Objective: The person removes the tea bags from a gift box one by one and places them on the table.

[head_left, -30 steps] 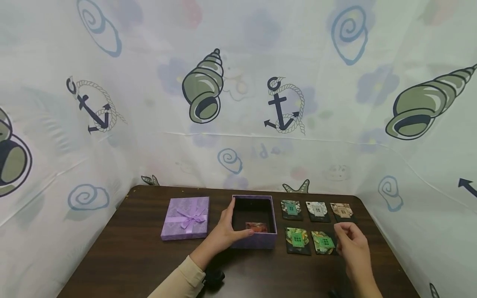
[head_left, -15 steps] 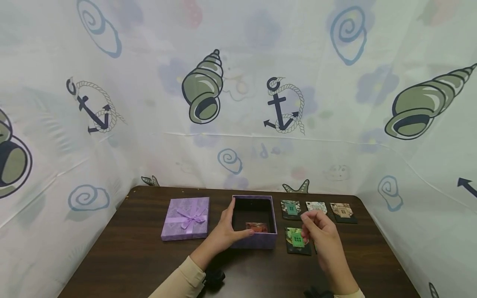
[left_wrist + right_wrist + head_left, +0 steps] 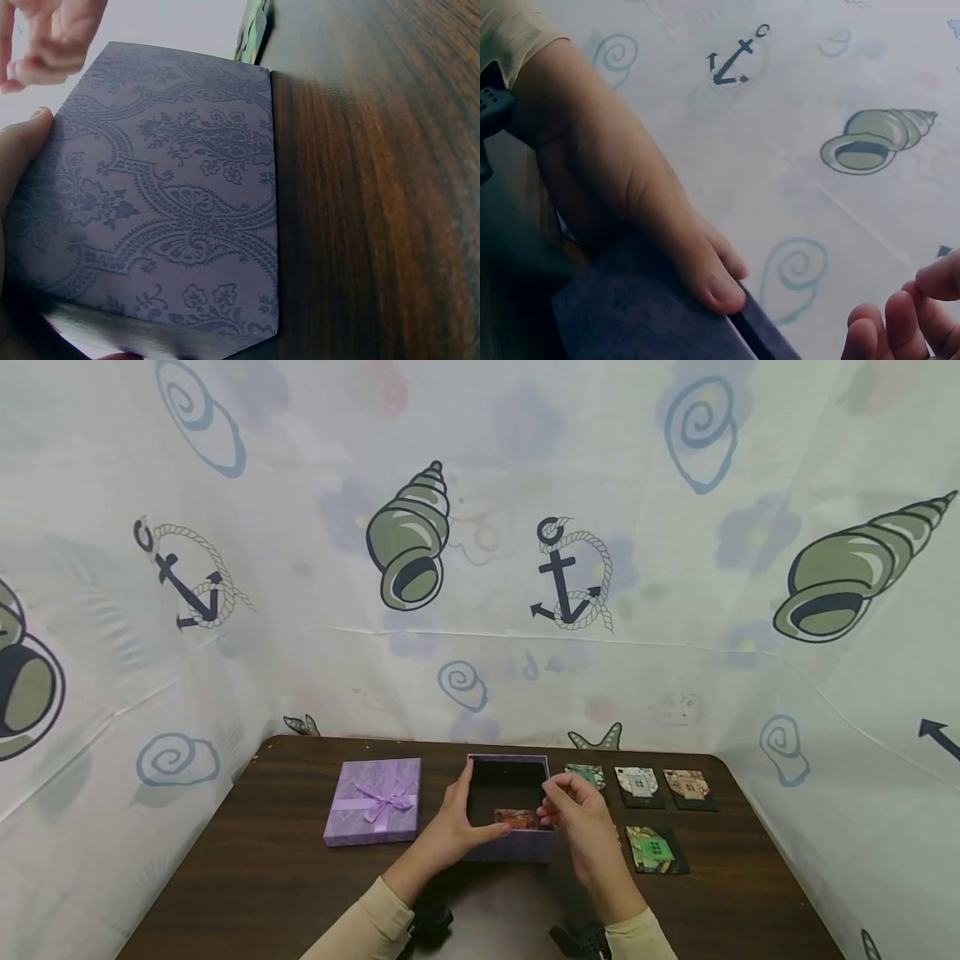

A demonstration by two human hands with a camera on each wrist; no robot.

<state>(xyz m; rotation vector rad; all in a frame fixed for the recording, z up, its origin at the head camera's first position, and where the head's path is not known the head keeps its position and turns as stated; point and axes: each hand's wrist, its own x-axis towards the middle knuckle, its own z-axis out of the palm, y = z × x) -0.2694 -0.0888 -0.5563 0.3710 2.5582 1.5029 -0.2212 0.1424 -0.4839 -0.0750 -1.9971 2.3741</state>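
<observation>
My left hand (image 3: 453,827) grips the open purple gift box (image 3: 512,847) at its left side, thumb over the front wall and fingers along the left wall. Inside the dark box lies a small reddish packet (image 3: 516,818). My right hand (image 3: 585,827) hovers at the box's right rim, fingers loosely curled, thumb close to the index finger; nothing shows between its fingertips (image 3: 939,276). In the left wrist view the box's patterned wall (image 3: 165,202) fills the middle, with the left thumb (image 3: 26,142) at its edge.
A purple lid (image 3: 375,802) with a ribbon bow lies left of the box. Right of it, several flat picture packets lie in two rows, including a white one (image 3: 639,787), a brown one (image 3: 691,789) and a green one (image 3: 657,850). A patterned cloth (image 3: 480,568) hangs behind the table.
My right hand has travelled left from beside the lower row of packets, across them, to the box's right rim. My left hand and the box have stayed put.
</observation>
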